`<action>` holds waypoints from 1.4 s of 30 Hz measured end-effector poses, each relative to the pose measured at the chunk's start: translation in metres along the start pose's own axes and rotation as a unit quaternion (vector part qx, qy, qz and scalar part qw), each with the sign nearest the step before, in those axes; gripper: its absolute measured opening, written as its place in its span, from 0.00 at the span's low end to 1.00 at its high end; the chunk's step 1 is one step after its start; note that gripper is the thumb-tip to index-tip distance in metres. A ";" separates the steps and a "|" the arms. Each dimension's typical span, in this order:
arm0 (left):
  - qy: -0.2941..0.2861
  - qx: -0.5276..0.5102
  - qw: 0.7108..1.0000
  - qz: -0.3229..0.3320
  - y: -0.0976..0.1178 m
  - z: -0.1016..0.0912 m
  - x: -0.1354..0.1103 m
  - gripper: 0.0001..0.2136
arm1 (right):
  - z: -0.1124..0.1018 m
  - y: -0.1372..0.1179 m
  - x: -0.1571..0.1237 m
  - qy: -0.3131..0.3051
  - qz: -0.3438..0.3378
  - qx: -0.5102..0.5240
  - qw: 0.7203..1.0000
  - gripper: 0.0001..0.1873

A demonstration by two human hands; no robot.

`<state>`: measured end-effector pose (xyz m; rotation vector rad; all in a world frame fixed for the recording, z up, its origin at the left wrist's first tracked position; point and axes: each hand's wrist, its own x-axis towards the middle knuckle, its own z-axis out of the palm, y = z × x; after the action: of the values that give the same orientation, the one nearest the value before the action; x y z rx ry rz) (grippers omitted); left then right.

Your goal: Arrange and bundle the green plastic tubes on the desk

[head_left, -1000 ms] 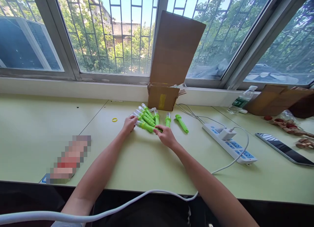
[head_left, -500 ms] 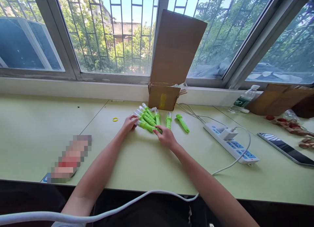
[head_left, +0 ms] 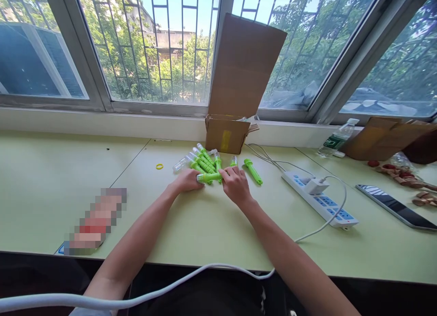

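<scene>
Green tube (head_left: 212, 176), one, clear-ended, held crosswise between both hands' fingers: left hand (head_left: 187, 180) closed at the clear end, right hand (head_left: 236, 186) gripping the other. Fanned green tubes (head_left: 203, 162), several, just beyond the fingers. Yellow ring (head_left: 159, 164), one, left of the left fingers.

right fingers (head_left: 232, 171): hold green tube (head_left: 211, 176) | left fingers (head_left: 193, 174): seemingly touch it

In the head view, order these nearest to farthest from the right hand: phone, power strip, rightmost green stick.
From the right hand:
1. Rightmost green stick, just to its right.
2. Power strip, farther right.
3. Phone, right of the strip.
</scene>
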<state>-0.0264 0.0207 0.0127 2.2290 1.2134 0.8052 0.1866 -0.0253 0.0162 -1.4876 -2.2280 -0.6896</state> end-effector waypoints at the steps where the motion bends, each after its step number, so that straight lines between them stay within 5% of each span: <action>1: 0.014 0.027 1.000 0.000 -0.001 0.002 0.000 0.05 | 0.000 -0.001 0.000 -0.009 -0.010 -0.017 1.000 0.19; 11: -0.002 0.305 0.952 0.028 -0.003 0.010 0.006 0.06 | 0.003 -0.014 0.001 -0.188 0.100 -0.028 0.977 0.14; 17: 0.018 0.374 0.922 0.102 0.003 0.010 0.006 0.13 | 0.004 -0.007 0.002 -0.275 0.115 0.042 0.954 0.09; 23: 0.026 0.359 0.930 0.069 0.011 0.004 0.005 0.11 | 0.006 -0.009 -0.002 -0.180 0.132 0.001 0.975 0.11; 30: 0.019 0.280 0.960 0.008 0.011 -0.007 0.003 0.05 | -0.003 -0.016 0.000 0.015 0.020 -0.062 0.998 0.19; 37: 0.012 0.216 0.976 -0.038 0.006 0.000 0.003 0.01 | 0.005 -0.020 0.000 -0.106 0.061 -0.041 0.992 0.17; 42: -0.007 0.293 0.956 0.012 0.005 0.008 0.006 0.05 | 0.004 -0.020 0.002 -0.190 0.123 -0.016 0.974 0.14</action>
<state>-0.0152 0.0219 0.0120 2.7042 1.5776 0.4700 0.1674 -0.0279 0.0105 -2.0105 -2.2400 -0.3898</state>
